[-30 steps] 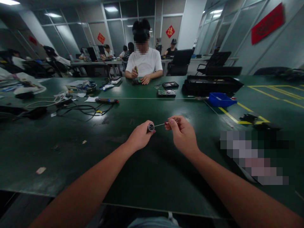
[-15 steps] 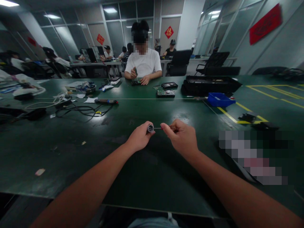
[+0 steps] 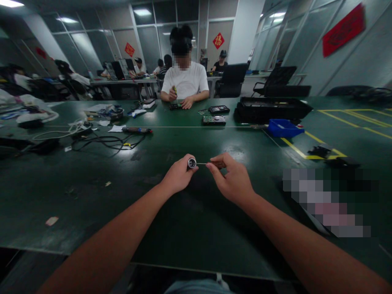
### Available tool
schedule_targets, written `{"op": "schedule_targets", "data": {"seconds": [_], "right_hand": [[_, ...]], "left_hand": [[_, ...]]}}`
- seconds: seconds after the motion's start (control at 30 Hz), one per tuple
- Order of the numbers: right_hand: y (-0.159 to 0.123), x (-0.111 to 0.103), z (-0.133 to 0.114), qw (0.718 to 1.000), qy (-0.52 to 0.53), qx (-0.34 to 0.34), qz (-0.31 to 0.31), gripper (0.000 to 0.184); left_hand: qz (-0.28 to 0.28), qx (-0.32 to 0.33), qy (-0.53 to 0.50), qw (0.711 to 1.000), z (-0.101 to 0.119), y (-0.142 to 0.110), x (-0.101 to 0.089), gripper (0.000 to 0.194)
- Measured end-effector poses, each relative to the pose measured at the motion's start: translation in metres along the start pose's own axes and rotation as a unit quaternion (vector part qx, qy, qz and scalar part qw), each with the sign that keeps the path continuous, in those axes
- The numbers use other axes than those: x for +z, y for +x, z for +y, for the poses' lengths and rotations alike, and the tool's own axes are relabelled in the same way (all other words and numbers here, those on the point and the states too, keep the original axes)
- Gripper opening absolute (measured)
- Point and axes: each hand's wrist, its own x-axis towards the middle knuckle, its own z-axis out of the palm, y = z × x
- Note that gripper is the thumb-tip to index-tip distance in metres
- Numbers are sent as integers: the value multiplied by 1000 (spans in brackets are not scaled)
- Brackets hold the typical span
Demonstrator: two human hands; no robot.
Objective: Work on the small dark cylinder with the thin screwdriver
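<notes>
Pretty neat little dark cylinder [image 3: 192, 163] here: round open end toward the camera, shiny silver rim, kinda shadowy inside. The left hand [image 3: 177, 174] has it wrapped in its fingers over the green table [image 3: 183, 228]. The right hand [image 3: 235, 178] is gripping a screwdriver [image 3: 201, 164], thin metal shaft reaching to that rim, can't tell how deep. Farther out: 2 hard drives [image 3: 214, 120], a blue bin [image 3: 284, 128], and a person in a white shirt [image 3: 186, 79].
</notes>
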Motion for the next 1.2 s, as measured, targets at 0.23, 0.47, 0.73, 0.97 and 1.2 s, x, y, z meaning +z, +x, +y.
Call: {"op": "schedule_targets", "data": {"seconds": [0.23,0.47,0.73,0.97,1.2], "right_hand": [[0,-1,0,999,3,-2,-36,14],[2,-3,-1,996,-61,53,-35,32],[1,-1,-2,998,8,58,-29,25],[3,-4,-2,996,-22,78,-32,29],[1,-4,-6,997,-15,66,-34,34]], "left_hand": [[10,2,-1,1000,2,0,-3,11],[4,-8,1,1000,4,-1,-1,13],[-10,10,5,1000,1,-1,3,13],[-2,9,3,1000,1,-1,3,13],[-34,12,8,999,4,-3,2,9]]}}
